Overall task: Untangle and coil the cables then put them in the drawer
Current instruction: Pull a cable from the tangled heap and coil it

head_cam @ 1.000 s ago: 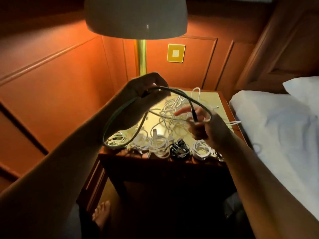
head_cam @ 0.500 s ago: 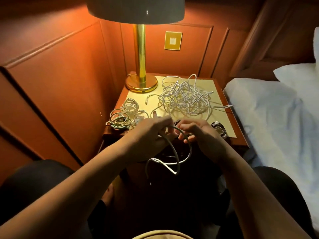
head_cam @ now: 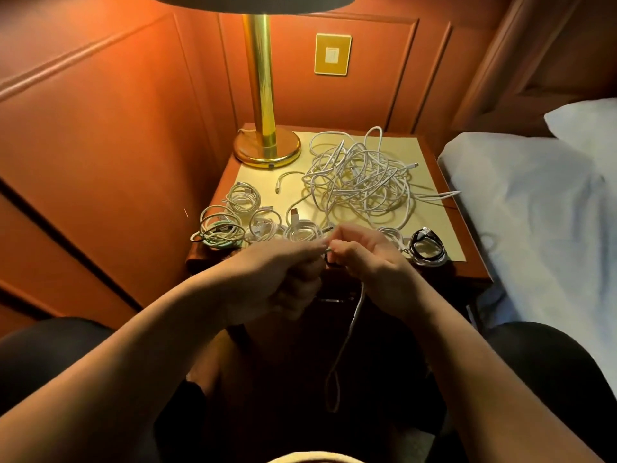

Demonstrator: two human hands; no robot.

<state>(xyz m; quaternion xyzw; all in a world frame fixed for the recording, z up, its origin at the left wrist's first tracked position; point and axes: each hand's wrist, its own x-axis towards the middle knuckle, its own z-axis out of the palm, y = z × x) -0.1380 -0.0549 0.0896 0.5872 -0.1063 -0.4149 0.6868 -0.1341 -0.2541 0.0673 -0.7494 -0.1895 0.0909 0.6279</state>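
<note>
Just in front of the nightstand [head_cam: 474,269], my left hand [head_cam: 283,272] and my right hand [head_cam: 370,262] meet and together pinch a pale cable [head_cam: 350,329]. Its loose loop hangs down between my knees. A big tangle of white cables [head_cam: 360,178] lies on the nightstand's top. Several coiled white cables [head_cam: 240,218] sit along the front left, one of them greenish [head_cam: 217,240]. A black coiled cable [head_cam: 427,247] rests at the front right. The drawer front is in shadow below my hands.
A brass lamp [head_cam: 265,145] stands at the back left of the nightstand. A bed with white sheets [head_cam: 534,212] lies to the right. Wood-panelled walls close in on the left and behind. My knees frame the space below.
My hands dropped from in front of the lamp to the nightstand's front edge. The wide loop of cable they held has collapsed into a strand hanging below them.
</note>
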